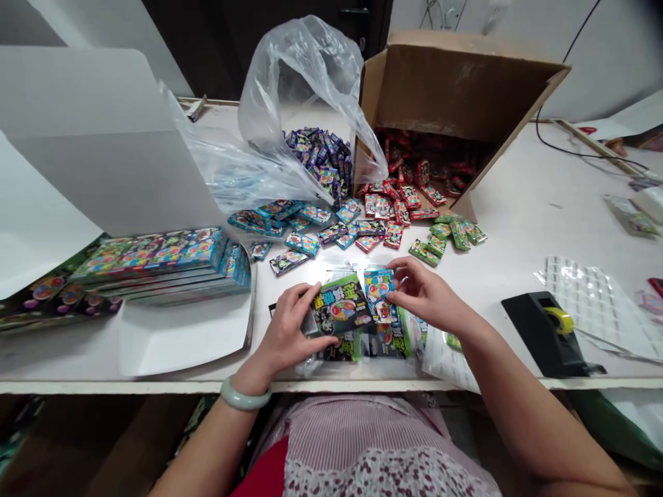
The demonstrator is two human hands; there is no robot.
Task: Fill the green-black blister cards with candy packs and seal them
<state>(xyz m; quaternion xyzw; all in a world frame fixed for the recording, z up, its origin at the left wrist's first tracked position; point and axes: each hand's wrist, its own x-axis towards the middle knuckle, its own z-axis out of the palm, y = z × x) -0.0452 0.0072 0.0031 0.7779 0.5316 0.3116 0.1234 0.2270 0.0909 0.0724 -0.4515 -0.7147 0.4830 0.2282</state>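
My left hand (pixel 290 328) grips a black and green printed candy packet (pixel 339 309) between thumb and fingers, tilted over the table's front part. Just to its right, my right hand (pixel 427 293) pinches a small blue candy box (pixel 379 293) by its right edge. The blue box touches or overlaps the packet's right side; I cannot tell which. Below both hands lie more black and green packets (pixel 394 342) in clear plastic, partly covered. Beyond my fingers are loose small boxes: blue (pixel 302 243), purple (pixel 288 262), red (pixel 393 235) and green (pixel 425 252).
At left, an open white carton (pixel 181 348) holds stacked candy packs (pixel 155 252). A clear plastic bag (pixel 305 52) with purple boxes stands behind, beside a cardboard box (pixel 466 90) of red ones. A black tape dispenser (pixel 539 335) and sticker sheets (pixel 595 290) lie right.
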